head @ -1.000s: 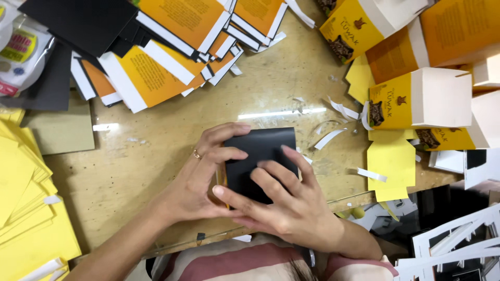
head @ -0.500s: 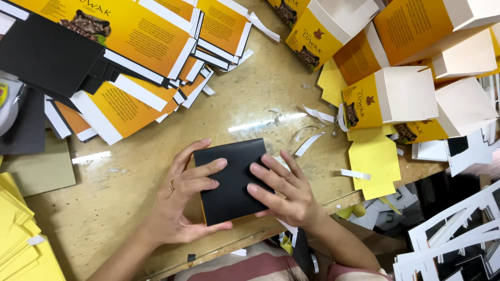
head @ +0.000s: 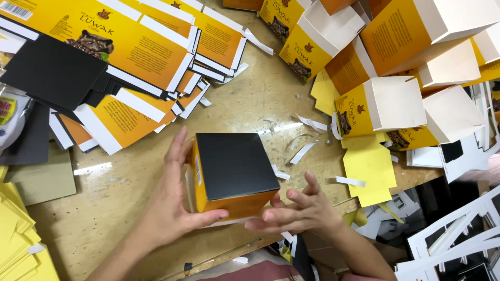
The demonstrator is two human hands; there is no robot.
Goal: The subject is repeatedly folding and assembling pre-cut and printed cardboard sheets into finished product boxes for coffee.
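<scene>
A box (head: 235, 177) with a black top and orange sides is seen. Behind the box, flat orange-and-white sheets (head: 130, 47) and black card (head: 52, 70) are spread; the surface (head: 260, 104) is tan.

head cam | worn, looks steeply down | close over wooden table (head: 250, 112)

From my remote seat, the orange box (head: 234, 177) hides my left hand's (head: 172, 208) fingers behind its far side, and its underside is out of sight. Beyond the grip, the flat printed cartons (head: 130, 47) run off the top edge; the yellow sheets (head: 18, 234) left of it are cropped.
</scene>
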